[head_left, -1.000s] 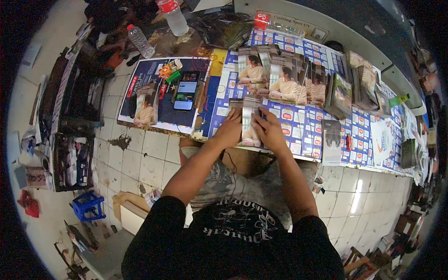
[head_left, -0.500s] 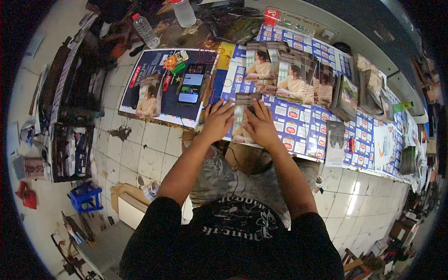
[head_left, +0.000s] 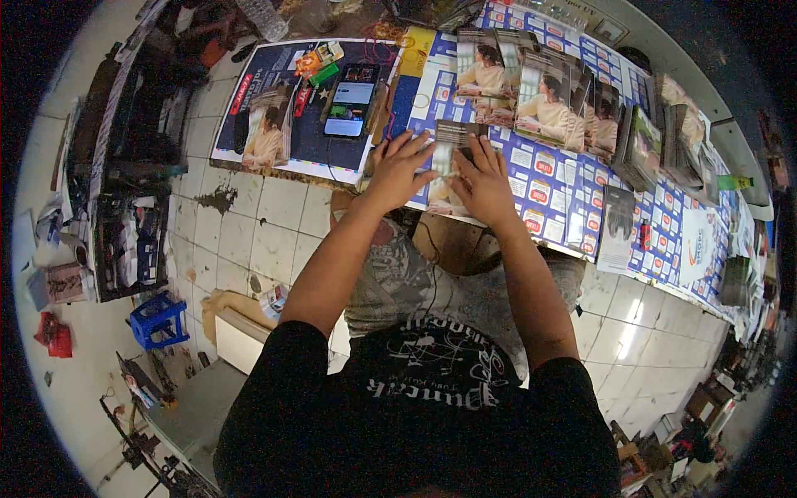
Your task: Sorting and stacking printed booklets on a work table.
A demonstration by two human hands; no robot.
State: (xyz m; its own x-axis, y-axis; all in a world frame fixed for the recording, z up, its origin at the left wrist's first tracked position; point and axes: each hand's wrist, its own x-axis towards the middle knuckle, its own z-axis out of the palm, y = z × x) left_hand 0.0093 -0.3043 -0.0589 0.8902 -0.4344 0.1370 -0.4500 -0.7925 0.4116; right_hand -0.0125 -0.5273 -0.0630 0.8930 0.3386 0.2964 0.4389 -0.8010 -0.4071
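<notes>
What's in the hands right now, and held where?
Both hands lie on a printed leaflet flat on the table: left hand on its left edge, right hand on its right side. Pressed down rather than lifted; grip cannot be told.

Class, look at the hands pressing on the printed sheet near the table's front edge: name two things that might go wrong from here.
1. The left hand and right hand press a printed sheet close to the table edge; it may slide off or crease.
2. The smartphone and its cable lie just beyond the left hand; a sweep that way might knock it.
</notes>
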